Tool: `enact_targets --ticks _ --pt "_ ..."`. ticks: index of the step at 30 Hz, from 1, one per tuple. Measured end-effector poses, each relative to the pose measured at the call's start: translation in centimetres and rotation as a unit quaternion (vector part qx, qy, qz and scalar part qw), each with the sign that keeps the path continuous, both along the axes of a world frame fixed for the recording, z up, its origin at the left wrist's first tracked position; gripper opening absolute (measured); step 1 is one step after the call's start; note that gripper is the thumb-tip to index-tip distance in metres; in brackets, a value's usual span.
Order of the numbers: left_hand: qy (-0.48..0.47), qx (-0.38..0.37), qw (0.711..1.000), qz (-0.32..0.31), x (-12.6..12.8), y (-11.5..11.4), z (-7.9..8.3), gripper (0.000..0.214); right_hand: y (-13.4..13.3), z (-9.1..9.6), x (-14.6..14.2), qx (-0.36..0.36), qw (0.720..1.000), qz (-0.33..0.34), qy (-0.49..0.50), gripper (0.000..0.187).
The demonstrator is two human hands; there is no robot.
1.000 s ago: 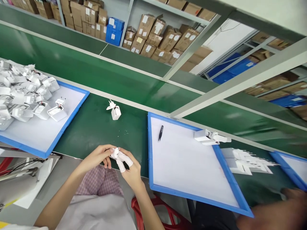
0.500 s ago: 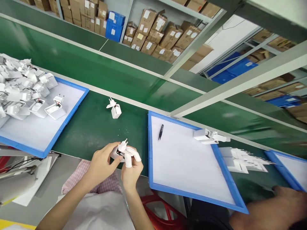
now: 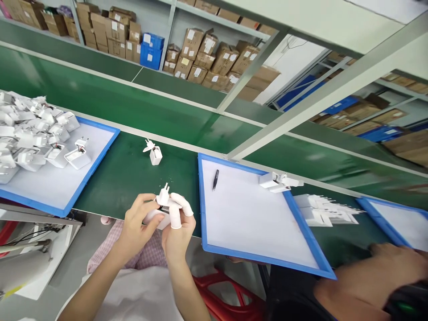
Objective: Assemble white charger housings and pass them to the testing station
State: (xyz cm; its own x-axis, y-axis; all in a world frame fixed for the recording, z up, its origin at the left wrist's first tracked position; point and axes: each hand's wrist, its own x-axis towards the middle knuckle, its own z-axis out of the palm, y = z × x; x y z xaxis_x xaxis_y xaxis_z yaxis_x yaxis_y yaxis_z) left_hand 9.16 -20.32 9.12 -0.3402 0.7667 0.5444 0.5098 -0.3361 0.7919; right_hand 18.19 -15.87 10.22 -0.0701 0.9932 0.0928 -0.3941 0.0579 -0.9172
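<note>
Both my hands hold one small white charger plug [image 3: 162,197] at the near edge of the green bench [image 3: 127,178], its two pins pointing up. My left hand [image 3: 137,220] pinches it from the left. My right hand [image 3: 177,223], with white finger cots on two fingertips, grips it from the right. A second white plug part [image 3: 154,154] lies alone on the green mat beyond my hands. The blue-rimmed white tray [image 3: 96,154] on the left carries a heap of several white charger shells [image 3: 30,136].
A blue-rimmed white tray [image 3: 247,218] to the right bears black tweezers [image 3: 215,179] and a white charger [image 3: 277,182] at its far corner. More white parts [image 3: 324,211] lie beyond it. Another person's arm [image 3: 371,276] reaches in at bottom right. Cardboard boxes [image 3: 207,53] fill rear shelves.
My hands rose slightly and turned the plug so its pins stick up; a second ago it lay hidden between my fingers. The other person's arm shifted leftward at bottom right.
</note>
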Motion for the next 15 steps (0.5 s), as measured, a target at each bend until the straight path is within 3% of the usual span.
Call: enact_targets --ticks 3,7,11,15 --pt "-0.067 0.017 0.997 -0.014 0.2 -0.2 0.2 0.018 -0.2 0.1 0.3 0.053 0.998 0.028 -0.009 0.011" --pt "-0.217 -0.012 0.973 -0.083 0.3 0.0 1.0 0.029 -0.3 0.7 0.5 0.065 0.998 0.002 -0.014 0.014" --pt "-0.241 -0.01 0.962 -0.129 0.3 0.5 1.9 0.032 0.0 2.1 0.1 0.018 1.0 -0.011 0.007 0.017" --pt "-0.272 0.031 0.954 -0.121 0.4 0.7 2.7 0.034 0.6 3.0 0.3 0.051 0.998 0.005 0.021 0.009"
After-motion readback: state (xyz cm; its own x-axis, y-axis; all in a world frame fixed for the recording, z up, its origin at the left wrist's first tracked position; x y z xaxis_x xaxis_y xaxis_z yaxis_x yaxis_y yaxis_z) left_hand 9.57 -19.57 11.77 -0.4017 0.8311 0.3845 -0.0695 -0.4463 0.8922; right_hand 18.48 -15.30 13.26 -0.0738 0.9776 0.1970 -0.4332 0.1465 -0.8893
